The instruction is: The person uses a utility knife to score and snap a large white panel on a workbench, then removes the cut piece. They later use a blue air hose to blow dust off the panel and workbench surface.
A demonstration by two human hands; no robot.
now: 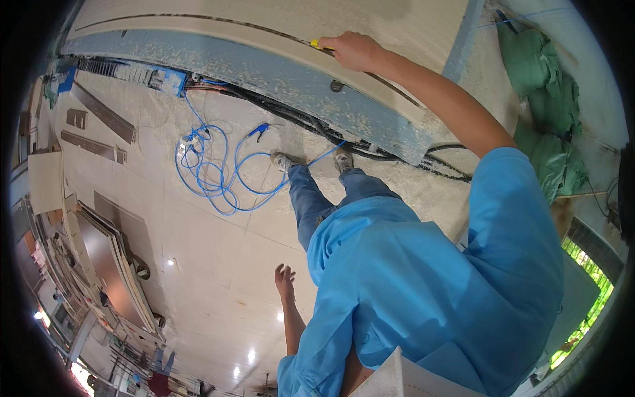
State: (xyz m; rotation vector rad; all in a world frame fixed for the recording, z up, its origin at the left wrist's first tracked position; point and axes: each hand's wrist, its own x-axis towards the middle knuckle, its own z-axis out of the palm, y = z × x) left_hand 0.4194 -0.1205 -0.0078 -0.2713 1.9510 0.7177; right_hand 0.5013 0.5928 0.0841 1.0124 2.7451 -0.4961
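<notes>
My right hand (356,50) reaches out over a large beige board (264,16) and is closed on a small yellow tool (318,45) whose tip rests on the board, by a dark line that runs across it. The board lies on a blue, sawdust-covered machine bed (278,73). My left hand (284,276) hangs beside my body over the floor, fingers apart and holding nothing. My blue shirt, jeans and shoes fill the lower middle of the view.
A coiled blue hose (211,175) lies on the dusty tiled floor near my feet, and black cables (397,155) run under the machine. Green sacks (546,106) are piled at the right. Stacked panels on a wheeled cart (116,261) stand at the left.
</notes>
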